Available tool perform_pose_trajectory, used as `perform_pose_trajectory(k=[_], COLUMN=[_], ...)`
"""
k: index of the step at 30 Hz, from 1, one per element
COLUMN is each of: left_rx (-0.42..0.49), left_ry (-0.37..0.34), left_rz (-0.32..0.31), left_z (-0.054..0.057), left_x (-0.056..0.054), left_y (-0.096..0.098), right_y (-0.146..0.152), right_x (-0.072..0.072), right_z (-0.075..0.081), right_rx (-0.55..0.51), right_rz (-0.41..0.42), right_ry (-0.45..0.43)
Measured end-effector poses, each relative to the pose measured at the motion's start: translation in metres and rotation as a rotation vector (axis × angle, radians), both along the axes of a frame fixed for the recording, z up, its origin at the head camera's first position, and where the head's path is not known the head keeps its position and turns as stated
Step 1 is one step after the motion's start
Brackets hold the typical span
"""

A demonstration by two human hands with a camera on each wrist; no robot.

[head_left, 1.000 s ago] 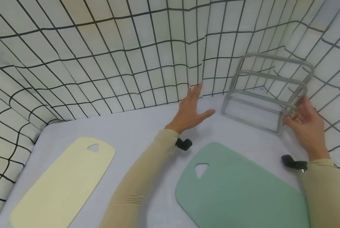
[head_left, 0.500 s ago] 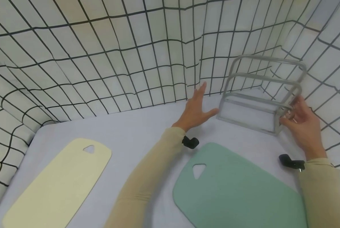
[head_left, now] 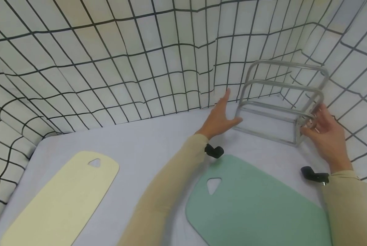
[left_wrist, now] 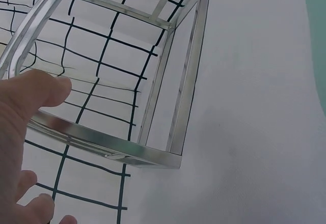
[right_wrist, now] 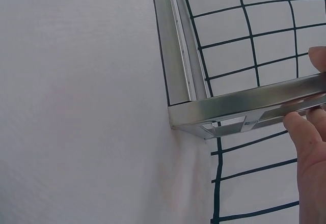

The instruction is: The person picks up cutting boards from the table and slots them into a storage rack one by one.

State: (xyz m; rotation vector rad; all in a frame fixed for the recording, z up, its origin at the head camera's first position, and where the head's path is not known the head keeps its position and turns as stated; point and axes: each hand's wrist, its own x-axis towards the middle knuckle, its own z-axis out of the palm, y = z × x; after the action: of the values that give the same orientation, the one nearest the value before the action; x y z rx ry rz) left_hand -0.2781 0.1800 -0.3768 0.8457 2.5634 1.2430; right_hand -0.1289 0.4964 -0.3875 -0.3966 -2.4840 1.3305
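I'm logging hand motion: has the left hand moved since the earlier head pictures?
Yes: the left hand has moved rightward, toward the rack, judged against the green board.

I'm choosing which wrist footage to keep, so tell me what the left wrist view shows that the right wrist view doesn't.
Only left wrist: the left hand and a strip of green board at the right edge.
Only right wrist: the right hand beyond the ends of its fingers.
Both: the metal rack, the black-lined grid, the pale tabletop.
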Motion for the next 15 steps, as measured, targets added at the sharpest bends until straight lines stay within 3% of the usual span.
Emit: perform_pose_trajectory(k=[15], left_rx=[-0.06], left_ry=[0.053], left_rz=[-0.044], left_z=[0.014], left_x=[-0.008], left_y=[0.016], right_y=[0.002], right_x=[0.0], right_z=[-0.001], right_rx=[0.007], right_rz=[0.027], right_ry=[0.034])
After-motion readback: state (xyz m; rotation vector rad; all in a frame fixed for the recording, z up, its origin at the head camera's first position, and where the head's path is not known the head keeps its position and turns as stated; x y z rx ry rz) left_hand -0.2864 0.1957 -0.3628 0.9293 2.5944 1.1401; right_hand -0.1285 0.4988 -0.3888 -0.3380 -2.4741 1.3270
